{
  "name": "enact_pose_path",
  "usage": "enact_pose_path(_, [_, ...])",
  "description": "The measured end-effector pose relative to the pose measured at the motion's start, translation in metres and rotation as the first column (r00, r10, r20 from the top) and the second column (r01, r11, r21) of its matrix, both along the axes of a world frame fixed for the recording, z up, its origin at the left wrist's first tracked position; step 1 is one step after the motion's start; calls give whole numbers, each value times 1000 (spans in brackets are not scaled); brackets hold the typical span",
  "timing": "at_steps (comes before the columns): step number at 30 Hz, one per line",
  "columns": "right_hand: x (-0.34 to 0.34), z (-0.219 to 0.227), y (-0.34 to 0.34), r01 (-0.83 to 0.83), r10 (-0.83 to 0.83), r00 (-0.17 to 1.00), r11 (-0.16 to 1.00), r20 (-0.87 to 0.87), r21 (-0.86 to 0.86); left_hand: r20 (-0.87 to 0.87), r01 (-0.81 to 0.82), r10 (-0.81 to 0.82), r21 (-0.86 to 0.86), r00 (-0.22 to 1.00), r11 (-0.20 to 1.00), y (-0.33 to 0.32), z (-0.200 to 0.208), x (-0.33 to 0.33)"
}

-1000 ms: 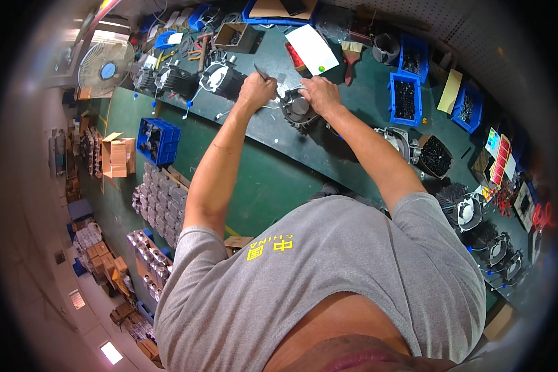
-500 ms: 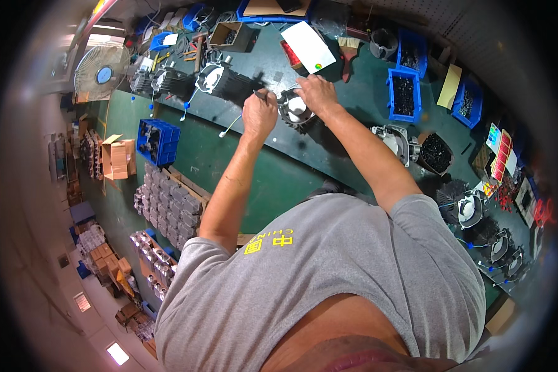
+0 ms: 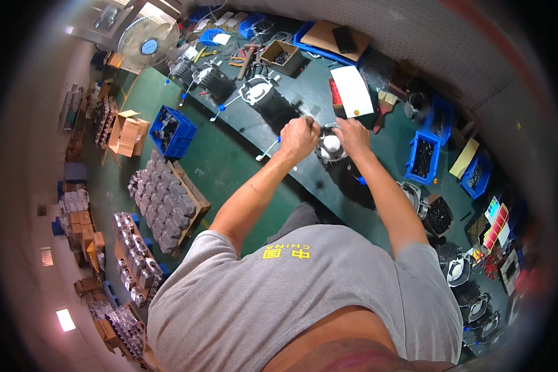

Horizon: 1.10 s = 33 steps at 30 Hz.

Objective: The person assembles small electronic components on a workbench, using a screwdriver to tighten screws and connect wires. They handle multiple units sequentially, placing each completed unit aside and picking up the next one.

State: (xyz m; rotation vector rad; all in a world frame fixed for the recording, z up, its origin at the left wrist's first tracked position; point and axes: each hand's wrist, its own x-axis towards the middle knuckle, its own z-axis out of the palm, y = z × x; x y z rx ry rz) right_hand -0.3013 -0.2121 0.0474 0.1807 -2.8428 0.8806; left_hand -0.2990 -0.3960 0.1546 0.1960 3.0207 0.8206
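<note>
A finned metal motor housing point(image 3: 332, 149) with a round white part inside its open top stands on the green workbench. My left hand point(image 3: 299, 137) is closed at the housing's left rim, around a small dark thing mostly hidden by the fingers. On the far right side of the same rim, my right hand point(image 3: 354, 139) has its fingers pinched together beside a small grey piece; what they grip is too small to make out. A white connector point(image 3: 260, 157) on a lead lies left of my left hand. Near my right wrist shows a blue connector point(image 3: 361, 181).
Similar housings point(image 3: 258, 92) stand to the left, others point(image 3: 457, 271) at the right. Blue bins point(image 3: 423, 158) of small dark parts, a brush point(image 3: 385, 109), white paper point(image 3: 353, 90) and a hammer point(image 3: 247, 61) lie around. Grey castings point(image 3: 161, 201) fill a floor pallet.
The whole view has shifted and turned, so the bench appears lower and further right. Both hands stay at the same housing, the left one now closer in over its rim.
</note>
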Motion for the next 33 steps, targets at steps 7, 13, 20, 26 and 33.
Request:
enact_pose_path(7, [6, -7, 0, -1, -2, 997, 999, -81, -37, 16, 38, -65, 662, 998, 749, -75, 26, -45])
enact_pose_path(13, [2, 27, -5, -30, 27, 997, 999, 66, 45, -129, -37, 166, 671, 978, 741, -226, -7, -117])
enact_pose_path(20, [-69, 54, -83, 59, -59, 997, 998, -57, -4, 17, -104, 121, 636, 992, 764, -300, -33, -166])
enact_pose_path(26, [-209, 26, -196, -26, 17, 992, 997, -125, -73, 10, -76, 83, 538, 996, 840, -291, -31, -183])
enact_pose_path(33, [-239, -4, -242, 28, -19, 994, 996, 107, -82, 33, -28, 17, 369, 999, 929, -290, -22, -202])
